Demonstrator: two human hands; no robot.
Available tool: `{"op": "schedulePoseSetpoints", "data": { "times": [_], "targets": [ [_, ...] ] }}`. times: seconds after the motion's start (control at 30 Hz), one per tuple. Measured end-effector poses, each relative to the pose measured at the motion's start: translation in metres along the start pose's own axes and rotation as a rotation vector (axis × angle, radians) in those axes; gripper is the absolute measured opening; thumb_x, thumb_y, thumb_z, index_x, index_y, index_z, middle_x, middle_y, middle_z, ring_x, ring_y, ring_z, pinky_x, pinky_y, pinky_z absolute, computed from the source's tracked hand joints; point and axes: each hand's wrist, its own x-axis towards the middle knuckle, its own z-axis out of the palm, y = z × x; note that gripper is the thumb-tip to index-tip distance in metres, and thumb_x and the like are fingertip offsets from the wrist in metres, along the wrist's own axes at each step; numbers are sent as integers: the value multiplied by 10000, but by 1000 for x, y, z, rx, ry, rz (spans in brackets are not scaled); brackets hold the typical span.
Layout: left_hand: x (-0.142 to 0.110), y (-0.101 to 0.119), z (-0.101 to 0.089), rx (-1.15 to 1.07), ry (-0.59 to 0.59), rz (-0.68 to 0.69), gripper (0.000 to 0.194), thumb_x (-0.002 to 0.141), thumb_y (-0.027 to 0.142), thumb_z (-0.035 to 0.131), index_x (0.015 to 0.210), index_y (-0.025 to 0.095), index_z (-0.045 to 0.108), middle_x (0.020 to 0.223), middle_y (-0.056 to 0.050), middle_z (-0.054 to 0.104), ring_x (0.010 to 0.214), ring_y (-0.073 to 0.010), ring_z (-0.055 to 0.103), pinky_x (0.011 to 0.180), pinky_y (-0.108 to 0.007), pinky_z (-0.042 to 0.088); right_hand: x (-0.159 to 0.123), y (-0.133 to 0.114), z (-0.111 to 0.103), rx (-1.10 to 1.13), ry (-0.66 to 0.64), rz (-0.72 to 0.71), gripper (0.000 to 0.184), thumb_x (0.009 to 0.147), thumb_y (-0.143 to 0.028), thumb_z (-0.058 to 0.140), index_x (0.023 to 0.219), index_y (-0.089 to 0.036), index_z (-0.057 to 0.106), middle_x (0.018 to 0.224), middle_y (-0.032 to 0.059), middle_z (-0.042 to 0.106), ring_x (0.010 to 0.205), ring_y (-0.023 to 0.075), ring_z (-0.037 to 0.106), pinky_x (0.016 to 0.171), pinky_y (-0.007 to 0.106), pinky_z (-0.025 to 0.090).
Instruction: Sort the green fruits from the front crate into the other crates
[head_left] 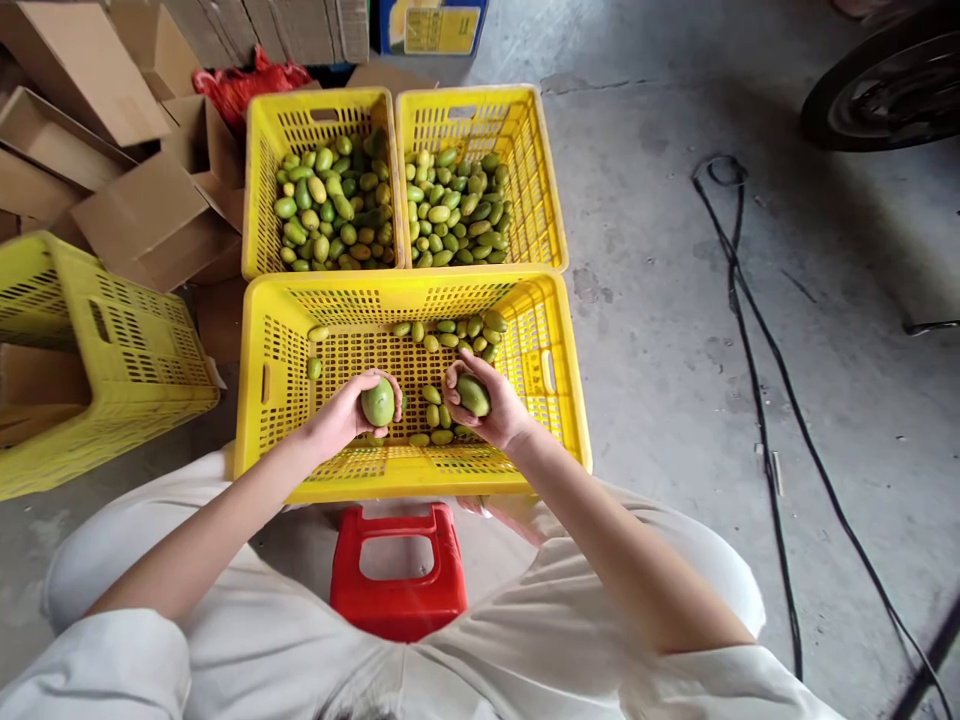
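Note:
My left hand [352,412] is closed around a green mango [378,402], with the fruit's upper side showing. To its right, my right hand [491,405] grips another green mango [473,396], its fingers curled beneath. Both hands are over the near yellow crate [251,400], apart from each other. Inside that crate several small green mangoes [448,340] lie along the far right side. More sit between and below my hands, such as a small mango [431,394]. A lone yellowish mango [318,333] rests at the far left of the floor of the crate.
Behind stand a left yellow crate [256,180] and a right yellow crate [551,190], both partly filled with green mangoes. Cardboard boxes [142,215] and a tilted yellow crate [142,340] lie left. A red stool [397,615] is between my legs. A black cable [765,370] crosses the floor.

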Motion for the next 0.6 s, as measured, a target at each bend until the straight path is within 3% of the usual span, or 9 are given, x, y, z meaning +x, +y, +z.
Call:
{"op": "schedulePoseSetpoints", "data": {
  "times": [0.1,0.2,0.27,0.37,0.53,0.6],
  "targets": [
    [-1,-3,-3,24,22,46,178,802,345,579,793,169,598,707,-41,594,606,-164,581,362,-196,374,-2,-3,-4,81,18,-31,283,819,-466,631,799,-184,609,621,-3,598,451,103,533,346,192,391],
    [-2,-5,-5,28,37,38,211,818,380,562,770,176,591,646,-28,566,552,-153,555,330,-181,325,-5,-5,-9,138,54,-34,203,765,-269,608,949,-186,631,869,52,708,762,188,690,629,300,598],
    [-2,-5,-5,27,59,21,243,831,395,558,742,171,587,615,-26,558,519,-145,541,343,-191,348,-6,-5,-10,140,79,-34,265,722,-183,603,985,-190,628,953,59,724,867,202,700,746,332,609],
    [-3,-5,-3,-12,104,18,327,864,445,545,726,154,602,637,-44,586,542,-151,566,450,-252,477,-7,-3,-9,152,124,-35,279,738,-166,642,1015,-199,628,868,29,709,810,173,688,751,312,603],
    [-1,-4,-1,-176,91,28,207,873,316,582,925,135,668,850,-81,665,714,-176,645,663,-313,558,-7,-4,-2,219,117,-89,183,744,-157,737,819,-207,577,681,-44,582,617,88,582,601,204,554],
    [1,-3,0,-181,78,40,151,859,267,596,871,132,663,820,-71,652,688,-163,634,654,-302,548,-5,-6,0,175,91,-82,226,737,-187,773,760,-194,548,658,-46,567,515,57,508,435,144,439]
  ]
}}
